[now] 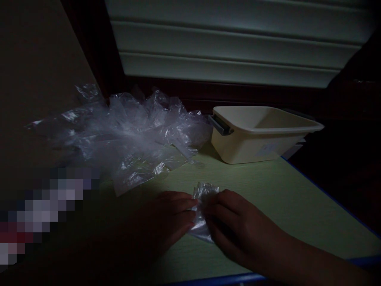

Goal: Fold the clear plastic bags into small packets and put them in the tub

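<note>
The scene is dim. My left hand and my right hand meet at the near middle of a pale green table. Between their fingertips is a small crumpled piece of clear plastic, pinched from both sides and resting on the tabletop. A large heap of clear plastic bags lies beyond my left hand, at the table's far left.
A cream plastic tub with a dark handle stands at the far right of the table, looking empty. The table has a blue edge along its right and near sides. A ribbed light shutter fills the background. A blurred patch sits at the lower left.
</note>
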Demonstrator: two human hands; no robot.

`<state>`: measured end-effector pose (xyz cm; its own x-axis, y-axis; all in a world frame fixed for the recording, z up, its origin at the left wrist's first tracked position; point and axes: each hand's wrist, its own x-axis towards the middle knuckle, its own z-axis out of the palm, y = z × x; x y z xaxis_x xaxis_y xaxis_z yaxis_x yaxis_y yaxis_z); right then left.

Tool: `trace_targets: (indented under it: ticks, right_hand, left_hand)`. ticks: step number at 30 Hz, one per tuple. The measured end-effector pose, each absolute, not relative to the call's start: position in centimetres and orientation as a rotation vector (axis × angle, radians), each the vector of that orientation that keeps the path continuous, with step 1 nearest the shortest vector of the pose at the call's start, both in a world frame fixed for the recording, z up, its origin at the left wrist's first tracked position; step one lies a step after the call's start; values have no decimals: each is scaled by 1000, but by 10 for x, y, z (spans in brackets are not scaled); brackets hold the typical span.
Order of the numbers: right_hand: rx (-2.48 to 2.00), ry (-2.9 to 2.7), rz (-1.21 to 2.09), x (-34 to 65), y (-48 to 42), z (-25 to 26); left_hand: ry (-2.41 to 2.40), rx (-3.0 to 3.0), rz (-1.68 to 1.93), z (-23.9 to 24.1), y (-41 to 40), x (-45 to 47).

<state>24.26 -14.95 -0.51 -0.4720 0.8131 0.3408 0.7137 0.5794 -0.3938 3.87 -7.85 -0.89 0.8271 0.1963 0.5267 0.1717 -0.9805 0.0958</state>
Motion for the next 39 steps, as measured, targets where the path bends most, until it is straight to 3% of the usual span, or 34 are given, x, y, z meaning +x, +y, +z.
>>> trace_targets:
  ticks: [8,33,39]
  right_hand:
    - [-1270,-2339,227,254,-159,3]
    - [-1111,-2389,230,247,-155,1]
    - [-1079,-2331,269,245,-152,0]
  left_hand:
    - [346,2910,670,-1,-86,30]
    - [426,2781,685,2,-94,30]
    - [495,2711,746,-17,-84,29]
